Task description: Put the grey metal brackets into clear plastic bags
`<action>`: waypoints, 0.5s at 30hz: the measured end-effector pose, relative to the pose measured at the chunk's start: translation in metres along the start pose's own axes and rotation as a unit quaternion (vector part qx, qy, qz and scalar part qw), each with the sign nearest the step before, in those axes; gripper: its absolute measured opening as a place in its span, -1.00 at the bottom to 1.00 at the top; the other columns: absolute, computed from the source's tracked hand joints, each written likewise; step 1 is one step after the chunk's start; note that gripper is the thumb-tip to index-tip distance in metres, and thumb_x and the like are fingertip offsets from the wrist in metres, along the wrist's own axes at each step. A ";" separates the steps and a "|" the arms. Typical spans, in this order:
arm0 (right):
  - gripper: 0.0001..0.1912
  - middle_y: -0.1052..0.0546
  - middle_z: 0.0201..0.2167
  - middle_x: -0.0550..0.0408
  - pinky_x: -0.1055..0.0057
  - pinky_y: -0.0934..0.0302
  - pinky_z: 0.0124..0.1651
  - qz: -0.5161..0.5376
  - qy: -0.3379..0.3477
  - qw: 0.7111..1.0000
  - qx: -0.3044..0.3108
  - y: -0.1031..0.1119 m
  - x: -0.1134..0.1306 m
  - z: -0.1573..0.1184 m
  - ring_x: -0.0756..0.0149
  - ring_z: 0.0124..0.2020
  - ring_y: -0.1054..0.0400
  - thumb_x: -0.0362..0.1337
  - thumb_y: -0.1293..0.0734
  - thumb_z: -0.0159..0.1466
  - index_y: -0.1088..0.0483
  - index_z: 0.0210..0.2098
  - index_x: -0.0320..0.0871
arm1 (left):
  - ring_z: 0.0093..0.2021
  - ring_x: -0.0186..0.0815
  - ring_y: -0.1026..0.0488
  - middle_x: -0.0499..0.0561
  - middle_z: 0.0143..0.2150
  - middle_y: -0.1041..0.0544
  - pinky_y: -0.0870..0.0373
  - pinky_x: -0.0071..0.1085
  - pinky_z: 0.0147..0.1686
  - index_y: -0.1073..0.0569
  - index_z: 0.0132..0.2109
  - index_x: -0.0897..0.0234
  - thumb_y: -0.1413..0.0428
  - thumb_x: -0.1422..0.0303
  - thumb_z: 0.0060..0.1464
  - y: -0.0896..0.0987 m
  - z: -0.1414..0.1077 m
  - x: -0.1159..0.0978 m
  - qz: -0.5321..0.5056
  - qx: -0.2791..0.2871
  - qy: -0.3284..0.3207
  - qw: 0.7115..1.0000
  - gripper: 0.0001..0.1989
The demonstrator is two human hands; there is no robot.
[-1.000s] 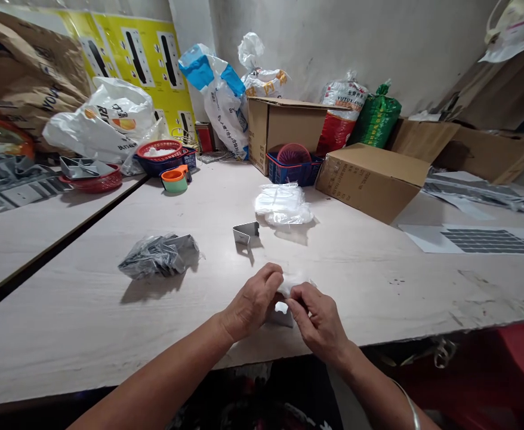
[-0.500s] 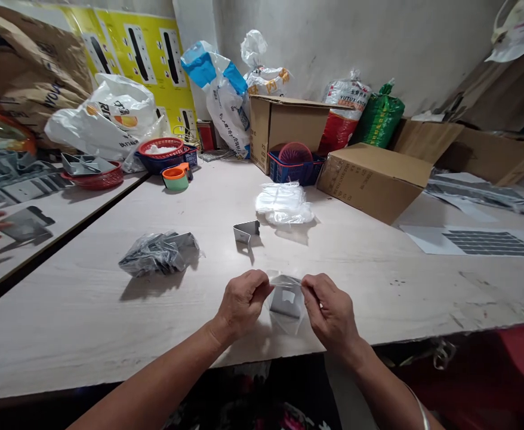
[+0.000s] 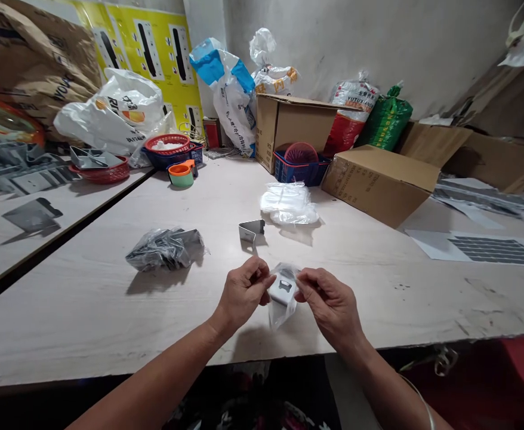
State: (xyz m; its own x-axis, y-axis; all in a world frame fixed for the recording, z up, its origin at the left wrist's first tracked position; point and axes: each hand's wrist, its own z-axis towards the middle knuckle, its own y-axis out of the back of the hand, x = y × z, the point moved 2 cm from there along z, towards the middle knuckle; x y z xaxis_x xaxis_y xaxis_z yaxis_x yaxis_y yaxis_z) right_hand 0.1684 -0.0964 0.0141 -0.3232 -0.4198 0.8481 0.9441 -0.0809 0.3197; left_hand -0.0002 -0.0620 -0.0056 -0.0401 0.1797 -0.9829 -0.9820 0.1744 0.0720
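Note:
Between my two hands is a clear plastic bag (image 3: pixel 280 316) with a bent metal bracket (image 3: pixel 282 286) inside; a notched hole shows in the bracket's face. My left hand (image 3: pixel 244 291) pinches the bag's left side. On the right side, my right hand (image 3: pixel 329 301) grips the bag with thumb and fingers. Just beyond them a bare bent metal bracket (image 3: pixel 251 232) stands on the table. Behind it lies a stack of clear plastic bags (image 3: pixel 287 203). To the left rests a pile of bagged brackets (image 3: pixel 166 249).
Another bracket (image 3: pixel 33 216) lies on the left table (image 3: pixel 71 209), past a dark gap. A tape dispenser (image 3: pixel 181 175), a red basket (image 3: pixel 105 173) and a blue basket (image 3: pixel 301 170) stand farther back. A cardboard box (image 3: pixel 378 182) sits at right, near printed sheets (image 3: pixel 495 248).
The bagged bracket has tilted up between my hands, its face turned more toward me. Another person's hand at the far left has gone out of view. The view has shifted slightly left.

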 end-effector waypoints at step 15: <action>-0.54 -0.42 -0.07 -0.11 0.09 -0.21 -0.10 -0.310 0.208 0.917 0.140 -0.027 -0.034 -0.052 0.14 -0.12 -0.26 -0.54 -0.08 0.22 -0.21 0.10 -0.23 | -0.34 -0.33 -0.30 0.01 -0.36 -0.33 -0.30 -0.39 -0.36 -0.44 -0.32 0.29 0.04 0.54 -0.14 -0.007 -0.032 0.030 0.268 0.111 -0.095 0.952 -0.78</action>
State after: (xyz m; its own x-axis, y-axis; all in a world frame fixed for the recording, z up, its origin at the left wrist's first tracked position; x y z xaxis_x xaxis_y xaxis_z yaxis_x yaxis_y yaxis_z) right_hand 0.1569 -0.1266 -0.0450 -0.6841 -0.6847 0.2514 0.5152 -0.2097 0.8310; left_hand -0.0005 -0.0889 -0.0406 -0.4695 0.4683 -0.7485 -0.7663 0.2049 0.6089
